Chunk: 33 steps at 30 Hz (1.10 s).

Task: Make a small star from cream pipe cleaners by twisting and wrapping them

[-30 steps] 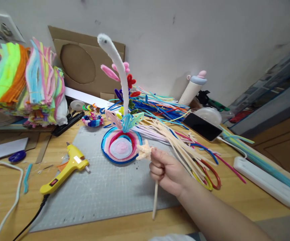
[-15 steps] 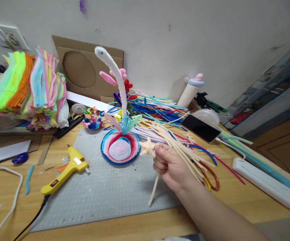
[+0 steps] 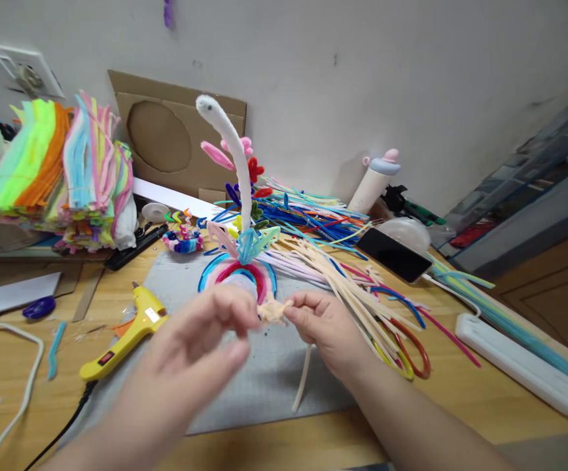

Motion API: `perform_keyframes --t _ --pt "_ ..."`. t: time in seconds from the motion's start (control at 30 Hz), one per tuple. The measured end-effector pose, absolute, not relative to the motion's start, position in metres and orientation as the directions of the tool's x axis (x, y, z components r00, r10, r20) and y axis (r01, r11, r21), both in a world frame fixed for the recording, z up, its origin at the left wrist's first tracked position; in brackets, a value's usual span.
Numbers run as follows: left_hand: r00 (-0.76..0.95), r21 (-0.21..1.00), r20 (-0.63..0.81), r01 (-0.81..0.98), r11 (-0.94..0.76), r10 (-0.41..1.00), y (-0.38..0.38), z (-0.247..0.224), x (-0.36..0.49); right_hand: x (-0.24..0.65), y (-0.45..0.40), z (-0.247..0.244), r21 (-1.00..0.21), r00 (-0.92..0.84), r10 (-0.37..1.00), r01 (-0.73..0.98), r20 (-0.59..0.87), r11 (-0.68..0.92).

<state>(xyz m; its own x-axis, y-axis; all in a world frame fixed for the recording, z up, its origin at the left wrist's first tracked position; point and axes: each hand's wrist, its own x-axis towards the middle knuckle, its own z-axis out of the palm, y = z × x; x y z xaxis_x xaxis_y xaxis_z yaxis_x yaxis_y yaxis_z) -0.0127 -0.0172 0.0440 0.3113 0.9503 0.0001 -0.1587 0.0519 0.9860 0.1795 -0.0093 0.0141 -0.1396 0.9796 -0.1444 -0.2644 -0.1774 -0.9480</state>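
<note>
Left hand (image 3: 190, 356), blurred, slants in over the grey cutting mat (image 3: 254, 386), fingers bent, thumb spread apart, grasp loose; cannot tell whether its fingertips touch the beige star (image 3: 274, 310). Star sits raised above the mat, right of the mat's middle. Right hand (image 3: 330, 333), over the mat's right side, pinches the star's near edge, other fingers curled, a pale strip (image 3: 302, 379) hanging below them.

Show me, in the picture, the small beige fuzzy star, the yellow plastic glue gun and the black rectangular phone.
Small beige fuzzy star (image 3: 273, 310): head view, on its middle.
Yellow plastic glue gun (image 3: 131, 338): head view, on its handle.
Black rectangular phone (image 3: 394, 254): head view, on its dark screen.
</note>
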Motion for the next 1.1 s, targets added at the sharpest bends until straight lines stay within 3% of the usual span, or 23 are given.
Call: perform_keyframes --t 0.1,0.2,0.43,0.63,0.83,1.1 --pt "0.313 0.998 -0.057 0.021 0.053 0.948 -0.003 0.041 -0.006 0.174 -0.012 0.014 -0.956 -0.205 0.967 -0.218 -0.152 -0.197" --pt "0.456 0.987 -0.158 0.048 0.153 0.876 0.006 0.022 0.002 0.17 -0.014 0.009 -0.969 -0.263 0.955 -0.167 -0.135 -0.183" --pt "0.436 0.968 -0.244 0.057 0.244 0.866 0.003 0.007 0.001 0.16 -0.018 -0.01 -0.973 -0.18 0.968 -0.114 -0.177 -0.199" --pt "0.44 0.929 -0.296 -0.075 0.363 0.848 0.006 0.003 -0.005 0.165 -0.016 -0.003 -0.982 -0.261 0.959 -0.116 -0.114 -0.148" --pt "0.454 0.834 -0.325 -0.277 0.478 0.83 0.004 0.003 -0.002 0.163 -0.016 0.001 -0.963 -0.267 0.96 -0.223 -0.088 -0.15" --pt "0.331 0.828 -0.255 -0.411 0.382 0.909 0.003 0.002 0.004 0.151 -0.026 -0.007 -0.956 -0.165 0.986 -0.282 -0.038 -0.084"
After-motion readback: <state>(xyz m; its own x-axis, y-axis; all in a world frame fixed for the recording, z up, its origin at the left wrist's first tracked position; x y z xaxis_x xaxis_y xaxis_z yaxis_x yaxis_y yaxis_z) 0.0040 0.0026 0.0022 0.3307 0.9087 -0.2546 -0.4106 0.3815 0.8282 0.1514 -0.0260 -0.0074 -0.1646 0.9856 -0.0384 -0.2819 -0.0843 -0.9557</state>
